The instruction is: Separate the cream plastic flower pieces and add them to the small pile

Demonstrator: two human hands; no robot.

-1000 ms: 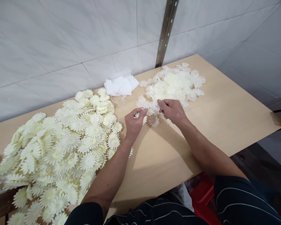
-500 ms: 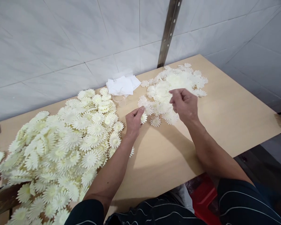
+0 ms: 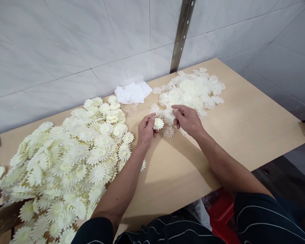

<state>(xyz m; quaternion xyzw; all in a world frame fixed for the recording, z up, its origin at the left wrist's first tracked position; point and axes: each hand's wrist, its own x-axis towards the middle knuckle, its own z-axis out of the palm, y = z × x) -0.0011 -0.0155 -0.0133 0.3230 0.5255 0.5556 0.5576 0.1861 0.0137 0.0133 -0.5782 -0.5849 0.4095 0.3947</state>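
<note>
My left hand pinches a cream daisy-shaped flower piece just above the wooden table. My right hand is curled close beside it, fingertips pinched at the edge of the smaller flower pile on the right; what they hold is too small to name. A single loose flower lies on the table between the hands. A much larger heap of the same flowers fills the table's left side.
Crumpled white paper over a clear plastic piece lies against the tiled wall at the back. A metal strip runs up the wall. A red stool or bin shows under the table edge near my lap.
My right hand reached up over the right pile, then came back down beside my left hand. The left hand has lifted and turned its flower slightly.
</note>
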